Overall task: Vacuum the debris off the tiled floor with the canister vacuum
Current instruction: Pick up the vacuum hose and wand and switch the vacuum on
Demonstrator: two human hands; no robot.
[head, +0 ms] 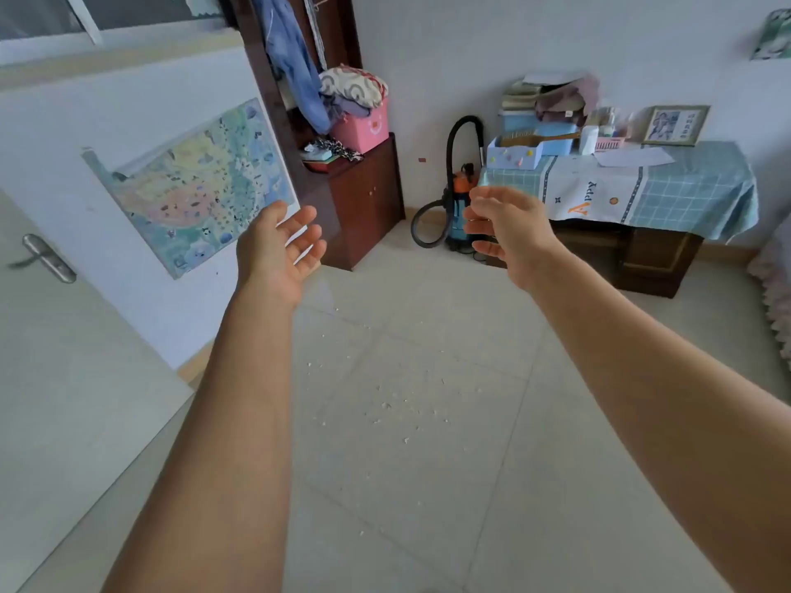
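Both of my hands are stretched out ahead of me over the tiled floor (428,485) and neither holds anything: my left hand (278,250) is spread wide, palm turned inward with the fingers apart, and my right hand (507,233) is loosely curled, fingers bent toward the left but closed on nothing. What I am after, the canister vacuum (460,207), stands upright in the far corner against the wall, between the dark wooden cabinet (364,194) and the desk under a blue checked cloth (685,186). Its black hose (453,139) arches up over the orange-topped body and loops down to the floor on the left side. From this view my right hand overlaps the vacuum's right edge, yet the machine sits well beyond it, untouched. Small white bits of debris (387,404) lie scattered on the tiles between my forearms, nearer to me than the vacuum. A map poster (192,186) hangs on the left wall.
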